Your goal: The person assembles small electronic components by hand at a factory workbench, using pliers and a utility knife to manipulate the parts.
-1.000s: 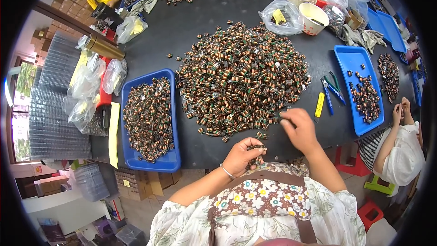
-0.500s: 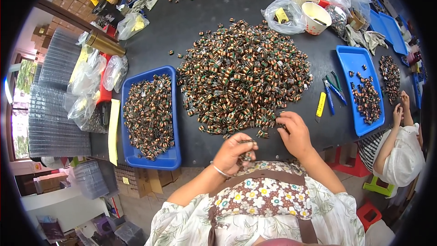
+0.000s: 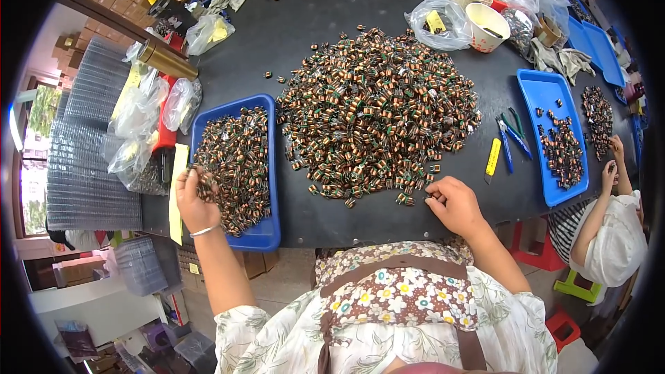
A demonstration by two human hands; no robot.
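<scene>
A large heap of small copper-wound coils, with green and dark parts, covers the middle of the black table. To its left lies a deep blue tray full of the same coils. Over the tray's left edge, my left hand is closed round several coils, which show between the fingers and thumb. My right hand rests at the heap's near right edge, fingers curled and pinched together beside a few loose coils. What its fingertips hold, if anything, is too small to make out.
A yellow cutter, blue-handled pliers and a lighter blue tray of coils are on the right. A white cup and plastic bags stand behind. A yellow strip borders the left tray. Co-workers sit far left and right.
My left hand has swung left from in front of my apron to the left edge of the deep blue tray, still holding coils. The right hand has shifted slightly down, staying by the heap.
</scene>
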